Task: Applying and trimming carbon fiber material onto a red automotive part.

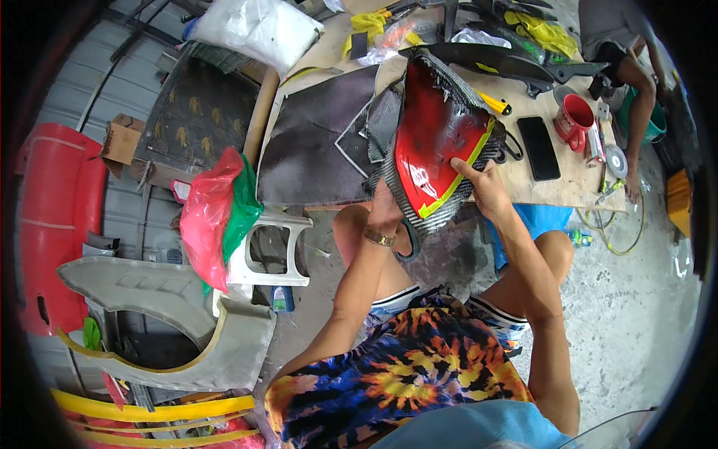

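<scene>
I hold up a glossy red curved panel [440,142], tilted over the table's near edge. Dark woven carbon-fibre cloth [461,88] sticks out around its rim, frayed at the top right. A strip of yellow-green tape [471,165] runs along its right and lower edge. My left hand [384,208] grips the panel's lower left edge, its fingers mostly hidden behind it. With the thumb pressed on the taped right edge, my right hand [488,188] holds the other side, fingers behind. A flat sheet of dark woven cloth [318,138] lies on the table left of the panel.
On the wooden table [512,196] lie a black phone [539,148], a red mug [574,118], a yellow cutter [495,103] and a tape roll [615,161]. A white stool [271,251] and a grey car fender [161,295] stand left. Another person's arm [639,112] reaches down at the right.
</scene>
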